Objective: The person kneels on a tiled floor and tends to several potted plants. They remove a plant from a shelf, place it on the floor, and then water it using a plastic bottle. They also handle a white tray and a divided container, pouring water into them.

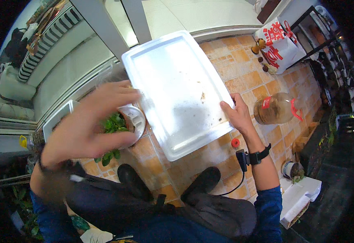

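A white plastic tray point(180, 88), dotted with brown specks of dirt, is tilted above the tiled floor. With thumb on top and fingers around the edge, my right hand point(239, 112) grips its right rim. My left hand point(88, 121) is blurred, thumb and fingers apart, close to the tray's left edge; whether the fingertips touch it cannot be told. Below that hand, a green leafy plant point(116, 123) stands in a pot beside a pale round saucer point(136, 120), both partly hidden.
A large clear plastic bottle point(274, 108) with a red handle lies to the right. A small red ring point(235, 142) rests on the tiles. Farther back stands a white bag point(282, 45) with red writing. A white foam box point(301, 197) is at lower right, a white planter point(58, 118) at left.
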A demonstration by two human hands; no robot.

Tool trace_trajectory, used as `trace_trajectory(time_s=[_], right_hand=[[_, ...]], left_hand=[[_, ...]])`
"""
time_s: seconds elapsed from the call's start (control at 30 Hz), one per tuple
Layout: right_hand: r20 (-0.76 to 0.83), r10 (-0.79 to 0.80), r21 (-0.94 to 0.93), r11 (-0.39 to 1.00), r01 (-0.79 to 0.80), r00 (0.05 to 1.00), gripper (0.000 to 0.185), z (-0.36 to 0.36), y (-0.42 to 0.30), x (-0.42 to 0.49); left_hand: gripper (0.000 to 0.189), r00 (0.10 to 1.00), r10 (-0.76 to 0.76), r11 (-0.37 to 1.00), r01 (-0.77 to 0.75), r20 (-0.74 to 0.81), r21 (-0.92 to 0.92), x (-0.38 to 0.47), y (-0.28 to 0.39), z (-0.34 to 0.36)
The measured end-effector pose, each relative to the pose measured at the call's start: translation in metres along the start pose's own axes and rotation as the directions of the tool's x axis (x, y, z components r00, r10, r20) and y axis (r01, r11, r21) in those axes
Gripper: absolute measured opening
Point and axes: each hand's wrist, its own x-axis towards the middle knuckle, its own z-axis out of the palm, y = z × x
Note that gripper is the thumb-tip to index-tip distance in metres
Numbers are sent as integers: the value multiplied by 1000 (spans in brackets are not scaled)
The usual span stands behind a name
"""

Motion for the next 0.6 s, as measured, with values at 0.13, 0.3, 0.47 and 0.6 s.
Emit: trace_trajectory(time_s=[0.13,0.3,0.47,0.6], right_hand=[[31,-57,-7,998,57,998,43,4,-41,1],[78,-71,7,997,71,994,40,15,-66,-2],[109,-55,71,996,48,993,40,24,-71,-7],[89,-113,13,994,113,990,39,22,-76,-6]], left_hand=[[84,964,233,911,-263,129,319,60,-11,61],[93,984,127,909,-167,127,381,94,-36,92],[93,955,213,936,-260,204,236,74,-35,98],[98,975,177,940,-207,131,272,73,-41,93]])
